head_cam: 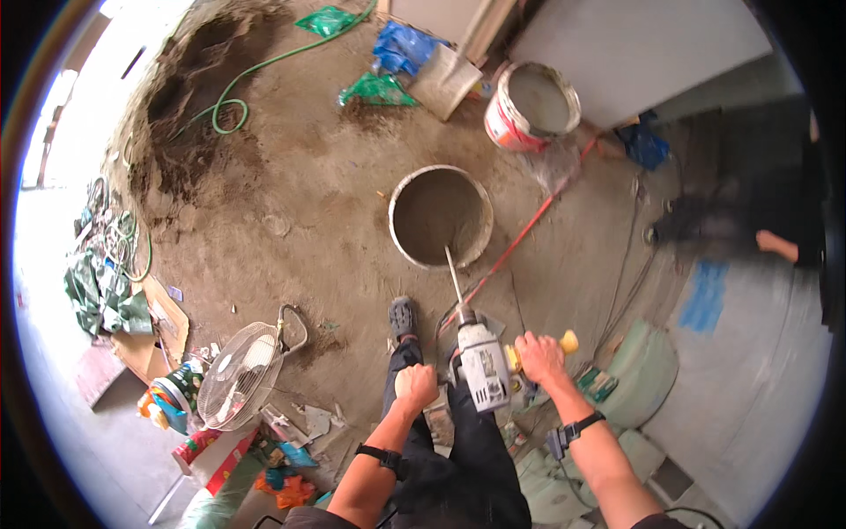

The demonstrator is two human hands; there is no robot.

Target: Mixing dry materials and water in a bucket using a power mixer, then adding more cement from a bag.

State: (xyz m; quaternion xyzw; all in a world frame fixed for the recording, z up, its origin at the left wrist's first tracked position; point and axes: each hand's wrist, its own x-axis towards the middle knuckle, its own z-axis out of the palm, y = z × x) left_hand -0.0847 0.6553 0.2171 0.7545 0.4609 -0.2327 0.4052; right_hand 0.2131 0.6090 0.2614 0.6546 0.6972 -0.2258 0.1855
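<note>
My right hand (540, 357) grips the yellow side handle (568, 342) of a grey-and-white power drill (484, 367) in front of my legs. The drill's metal shaft (454, 274) slants away from me, and its far end reaches into a round bucket (490, 228) of wet grey mortar (436, 215). What is on the shaft's end is hidden in the mortar. My left hand (416, 385) is curled into a fist left of the drill body, above my leg. Whether it holds a handle is hidden.
A second bucket (499, 125) holds grey liquid near a shovel (446, 82). A red cord (538, 215) runs past the mixing bucket's right side. A fan (241, 377) stands left, a sand pile (198, 86) upper left. Another person (733, 211) is at the right; a green hose (264, 64) curls behind.
</note>
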